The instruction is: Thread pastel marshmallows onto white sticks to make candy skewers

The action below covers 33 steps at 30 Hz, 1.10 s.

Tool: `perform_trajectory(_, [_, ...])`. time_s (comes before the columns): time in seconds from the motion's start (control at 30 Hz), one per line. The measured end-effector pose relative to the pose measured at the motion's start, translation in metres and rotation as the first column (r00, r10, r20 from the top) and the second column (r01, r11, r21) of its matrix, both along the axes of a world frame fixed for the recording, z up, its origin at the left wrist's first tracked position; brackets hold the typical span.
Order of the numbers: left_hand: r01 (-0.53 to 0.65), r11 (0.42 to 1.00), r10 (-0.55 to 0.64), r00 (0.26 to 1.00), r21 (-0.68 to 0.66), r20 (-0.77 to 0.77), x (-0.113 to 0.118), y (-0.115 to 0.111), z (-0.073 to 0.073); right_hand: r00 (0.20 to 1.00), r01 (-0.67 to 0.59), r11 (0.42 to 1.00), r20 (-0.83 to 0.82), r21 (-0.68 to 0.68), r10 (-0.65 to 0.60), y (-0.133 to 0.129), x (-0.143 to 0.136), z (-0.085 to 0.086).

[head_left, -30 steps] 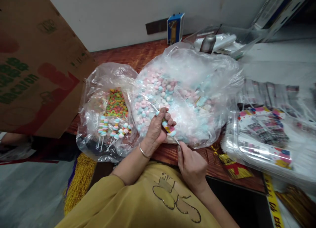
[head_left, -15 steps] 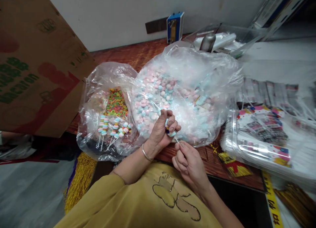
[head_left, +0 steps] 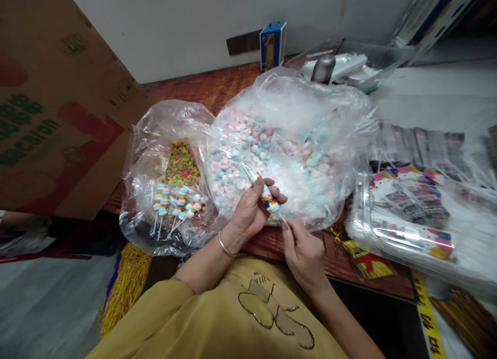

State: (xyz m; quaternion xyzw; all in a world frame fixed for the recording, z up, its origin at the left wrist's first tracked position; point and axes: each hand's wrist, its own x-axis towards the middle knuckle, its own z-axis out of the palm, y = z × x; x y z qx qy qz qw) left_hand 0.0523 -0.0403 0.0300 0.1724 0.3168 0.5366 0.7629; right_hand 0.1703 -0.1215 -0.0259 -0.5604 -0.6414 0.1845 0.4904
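A marshmallow skewer in a clear printed wrapper (head_left: pixel 271 200) lies across my left hand (head_left: pixel 251 210), whose fingers curl round it. The wrapper's pointed end sticks out past the thumb, up and to the left. My right hand (head_left: pixel 305 253) pinches the skewer's white stick (head_left: pixel 282 219) between thumb and finger. Just beyond both hands lies a large clear bag of pink, blue and white marshmallows (head_left: pixel 254 136). To the left, several marshmallow skewers (head_left: pixel 180 201) rest on a smaller clear bag beside small ring-shaped colourful candies (head_left: pixel 182 162).
A cardboard box (head_left: pixel 58 105) stands at the left. On the right, a clear plastic tray (head_left: pixel 368 237) holds printed wrappers (head_left: pixel 419 203). A yellow-and-red packet (head_left: pixel 368 260) lies at the table's front edge. A blue box (head_left: pixel 273 45) stands against the wall.
My left fingers have loosened a little, so more of the wrapped marshmallow skewer shows. My right hand has shifted slightly right, still pinching the stick.
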Motion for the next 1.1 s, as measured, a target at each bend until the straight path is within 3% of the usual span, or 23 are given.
perform_trajectory(0.03, [0.0,1.0,0.0,1.0,-0.024,0.019,0.0,0.0,0.0,0.974,-0.083,0.987,-0.22,-0.135,0.052,-0.002,0.0,0.002])
perform_trajectory(0.07, [0.001,0.999,0.001,0.999,-0.05,0.036,0.0,0.0,0.001,0.893,-0.191,0.951,-0.445,-0.244,0.066,-0.003,-0.001,0.004])
perform_trajectory(0.13, [-0.006,0.996,0.011,0.998,-0.094,0.056,0.001,0.0,0.002,0.614,-0.423,0.844,-0.789,-0.33,0.0,-0.006,-0.003,0.009])
perform_trajectory(0.2, [-0.016,0.993,0.025,0.997,-0.12,0.071,0.002,0.0,0.003,0.339,-0.59,0.758,-0.937,-0.279,-0.081,-0.006,-0.005,0.012])
perform_trajectory(0.23, [-0.016,0.993,0.026,0.996,-0.119,0.082,0.003,-0.001,0.004,0.241,-0.641,0.729,-0.965,-0.241,-0.106,-0.006,-0.006,0.013])
perform_trajectory(0.3, [-0.003,0.997,0.01,0.995,-0.08,0.094,0.004,-0.002,0.003,0.132,-0.695,0.695,-0.983,-0.185,-0.129,-0.005,-0.007,0.013])
perform_trajectory(0.37, [0.02,1.0,-0.021,0.998,0.001,0.06,0.005,-0.004,0.0,0.142,-0.661,0.725,-0.981,-0.195,-0.135,-0.005,-0.007,0.012])
perform_trajectory(0.47, [0.057,0.994,-0.05,0.996,0.096,-0.067,0.004,-0.004,-0.007,0.356,-0.445,0.841,-0.922,-0.309,-0.15,-0.003,-0.006,0.011])
perform_trajectory(0.53, [0.072,0.992,-0.061,0.993,0.105,-0.098,0.002,-0.003,-0.011,0.444,-0.354,0.872,-0.881,-0.337,-0.161,-0.001,-0.004,0.012])
perform_trajectory(0.57, [0.081,0.991,-0.073,0.994,0.105,-0.081,0.0,-0.002,-0.012,0.431,-0.382,0.862,-0.889,-0.333,-0.153,0.0,-0.002,0.013])
perform_trajectory(0.67, [0.154,0.981,-0.157,0.988,0.117,0.011,-0.007,0.001,-0.012,0.247,-0.577,0.779,-0.962,-0.245,-0.12,0.002,0.001,0.018])
perform_trajectory(0.73, [0.186,0.974,-0.191,0.981,0.127,0.029,-0.01,0.003,-0.011,0.159,-0.609,0.769,-0.98,-0.193,-0.12,0.003,0.001,0.021])
perform_trajectory(0.83, [0.18,0.974,-0.184,0.983,0.135,0.015,-0.013,0.004,-0.01,0.073,-0.635,0.761,-0.991,-0.133,-0.112,0.002,0.002,0.023])
perform_trajectory(0.93, [0.233,0.959,-0.239,0.971,0.158,0.014,-0.015,0.004,-0.01,0.018,-0.741,0.668,-0.996,-0.069,-0.083,0.0,0.002,0.022])
perform_trajectory(1.0, [0.266,0.947,-0.27,0.963,0.18,-0.006,-0.017,0.005,-0.01,0.109,-0.721,0.681,-0.992,-0.124,-0.065,0.001,0.001,0.019])
perform_trajectory(1.1, [0.253,0.947,-0.244,0.967,0.2,-0.068,-0.018,0.006,-0.01,0.468,-0.522,0.795,-0.883,-0.309,-0.036,0.002,0.002,0.014])
